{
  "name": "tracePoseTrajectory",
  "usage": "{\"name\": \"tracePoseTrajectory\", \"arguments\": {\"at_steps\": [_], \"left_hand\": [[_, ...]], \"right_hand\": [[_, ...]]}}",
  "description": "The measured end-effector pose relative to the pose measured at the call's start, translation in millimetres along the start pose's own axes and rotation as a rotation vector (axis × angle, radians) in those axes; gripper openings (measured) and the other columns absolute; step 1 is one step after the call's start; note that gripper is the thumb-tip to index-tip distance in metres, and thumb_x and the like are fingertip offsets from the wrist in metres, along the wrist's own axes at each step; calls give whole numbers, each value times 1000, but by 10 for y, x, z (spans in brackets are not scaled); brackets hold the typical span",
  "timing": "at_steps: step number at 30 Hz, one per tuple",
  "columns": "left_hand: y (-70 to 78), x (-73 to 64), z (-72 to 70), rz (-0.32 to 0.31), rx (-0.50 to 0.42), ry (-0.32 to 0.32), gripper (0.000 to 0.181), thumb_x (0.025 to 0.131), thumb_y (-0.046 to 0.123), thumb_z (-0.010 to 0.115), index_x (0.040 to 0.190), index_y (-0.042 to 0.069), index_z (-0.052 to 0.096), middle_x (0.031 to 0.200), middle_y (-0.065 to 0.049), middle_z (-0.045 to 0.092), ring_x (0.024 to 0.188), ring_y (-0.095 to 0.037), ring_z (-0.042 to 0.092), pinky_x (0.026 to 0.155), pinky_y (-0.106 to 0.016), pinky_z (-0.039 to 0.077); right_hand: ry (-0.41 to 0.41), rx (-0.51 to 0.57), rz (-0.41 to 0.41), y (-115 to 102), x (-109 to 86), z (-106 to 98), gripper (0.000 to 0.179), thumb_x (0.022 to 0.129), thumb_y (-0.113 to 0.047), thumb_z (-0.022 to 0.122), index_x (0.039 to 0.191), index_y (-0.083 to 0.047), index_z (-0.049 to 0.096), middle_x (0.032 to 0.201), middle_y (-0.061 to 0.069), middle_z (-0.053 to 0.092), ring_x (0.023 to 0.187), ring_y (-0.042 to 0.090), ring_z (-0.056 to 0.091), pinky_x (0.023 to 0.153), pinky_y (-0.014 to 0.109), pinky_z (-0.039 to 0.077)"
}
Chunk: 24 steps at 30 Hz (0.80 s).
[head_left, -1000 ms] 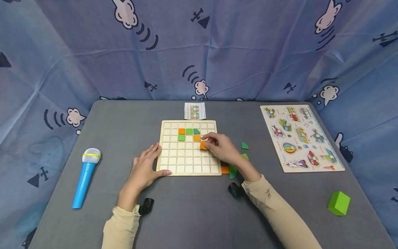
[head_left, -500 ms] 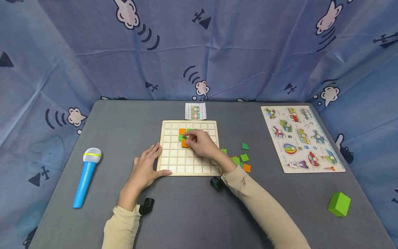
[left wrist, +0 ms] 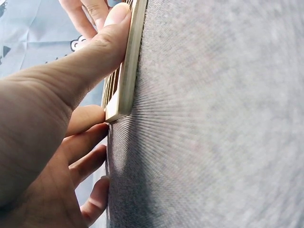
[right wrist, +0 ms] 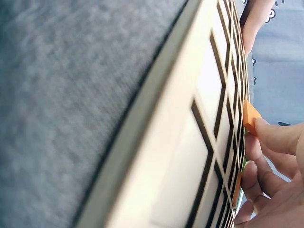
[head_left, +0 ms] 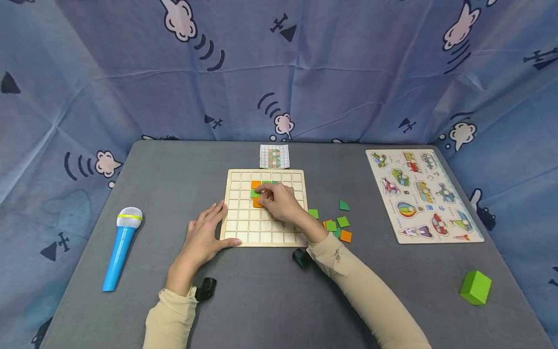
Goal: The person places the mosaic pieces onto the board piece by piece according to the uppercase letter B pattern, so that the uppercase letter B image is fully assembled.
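I have the right hand [head_left: 281,201] over the grid board [head_left: 266,226], its fingers and thumb pinching an orange tile [head_left: 257,202]. The tile sits at the left column of laid pieces, just nearer than a green square [head_left: 255,193], and the right wrist feed shows it tilted against the grid, so I don't count it as seated. It looks like painted wood — light, stiff and unlikely to break, I judge, though its smooth faces may slip or twist in an off-centre pinch. I would hold it by two opposite edges, fingertips near the top, so nothing gets caught between tile and grid.

My left hand [head_left: 202,237] grasps nothing: the fingers lie spread along the board's left side, with the thumb resting on its front edge. The board itself looks rigid and flat, and could slide across the fabric-looking bench [head_left: 261,295] under a sideways push; that light touch at the corner should steady it.

The loose pieces [head_left: 331,226] lie bunched on the bench to the board's right — thin enough, I reckon, that an edge is a better grip than a face.
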<state>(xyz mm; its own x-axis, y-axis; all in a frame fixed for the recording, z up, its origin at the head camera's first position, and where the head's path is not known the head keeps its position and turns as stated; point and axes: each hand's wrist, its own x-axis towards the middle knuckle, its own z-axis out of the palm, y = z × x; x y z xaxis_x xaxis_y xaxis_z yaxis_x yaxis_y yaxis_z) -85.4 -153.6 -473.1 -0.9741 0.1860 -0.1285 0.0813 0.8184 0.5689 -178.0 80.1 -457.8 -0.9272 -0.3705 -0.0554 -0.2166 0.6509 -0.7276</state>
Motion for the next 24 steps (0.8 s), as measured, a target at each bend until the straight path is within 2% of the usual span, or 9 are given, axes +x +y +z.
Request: {"name": "tracePoseTrajectory", "arguments": {"at_steps": [4,12,19,24], "left_hand": [[-7,0,5,-1,-2,-3,106,81,45,91,165,9,37,176,-10,28,162,-36,27,98,-51,32],[-10,0,8,1,-4,4,106,81,45,91,165,8,36,176,-11,29,162,-36,27,99,-52,32],[-8,-2,4,-1,-6,-1,107,82,45,90,166,8,35,176,-10,28,162,-36,27,100,-52,31],[1,-3,-3,-2,-6,-1,106,82,43,91,166,8,36,176,-11,28,162,-36,27,100,-53,31]], "right_hand": [[9,-5,-10,7,10,19,30,101,-15,74,130,-7,75,88,2,73,78,15,57,95,45,30],[25,2,-8,1,15,32,23,100,-14,75,122,-9,79,89,2,76,80,15,60,93,45,28],[60,16,6,-9,17,78,6,98,-15,77,101,-10,75,87,3,76,79,17,60,99,50,29],[76,-1,4,-22,13,94,7,96,-16,80,92,-12,75,84,1,76,77,17,60,99,50,28]]}}
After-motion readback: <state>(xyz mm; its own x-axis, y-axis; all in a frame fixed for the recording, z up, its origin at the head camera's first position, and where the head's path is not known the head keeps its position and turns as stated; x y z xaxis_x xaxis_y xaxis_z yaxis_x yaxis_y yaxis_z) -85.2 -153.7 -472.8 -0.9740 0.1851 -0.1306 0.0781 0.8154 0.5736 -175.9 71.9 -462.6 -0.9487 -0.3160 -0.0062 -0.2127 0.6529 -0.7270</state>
